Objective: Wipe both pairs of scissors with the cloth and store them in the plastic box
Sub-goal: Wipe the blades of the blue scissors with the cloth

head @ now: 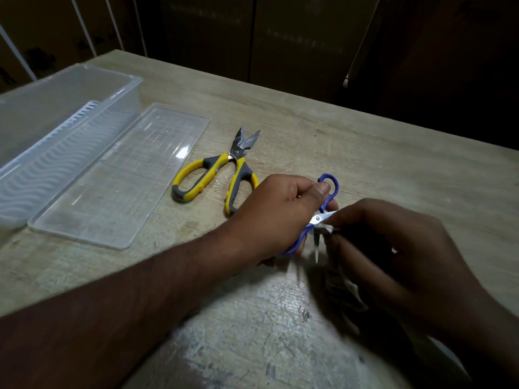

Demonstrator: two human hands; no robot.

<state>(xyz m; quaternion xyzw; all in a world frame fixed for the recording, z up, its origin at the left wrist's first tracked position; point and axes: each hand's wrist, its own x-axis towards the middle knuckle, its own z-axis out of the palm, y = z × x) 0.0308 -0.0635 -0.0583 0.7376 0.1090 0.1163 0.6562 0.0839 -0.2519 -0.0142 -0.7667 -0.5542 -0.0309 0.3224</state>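
- While the blue-handled scissors [323, 217] were held above the counter [365, 141], their blades were spread open, one pointing down toward the person and the other disappearing into the cloth [342, 279].
- The left hand [283, 211] was closed around the blue handles, with the thumb pressed near the upper loop.
- The right hand [393, 248] was closed on the cloth, which was pinched against the blade close to the pivot; the rest of the cloth hung below the hand, blurred.
- The step in hand was judged to be the wiping of the first pair, with nothing yet stored.
- A cut to the right fingers was judged the main risk, should the handles be squeezed while the cloth was drawn along an open edge.
- The bare lower blade tip could also catch the hanging cloth and snag it.
- The yellow-and-grey scissors [217, 171] were left lying on the counter beyond the left hand, blades slightly parted, apparently not yet wiped.
- The clear lid [118, 181] was laid flat beside them, and the plastic box [56, 130] stood open just left of the lid, with only a ribbed white insert seen in it.
- A reach across to the box could knock the yellow pair or shift the lid.
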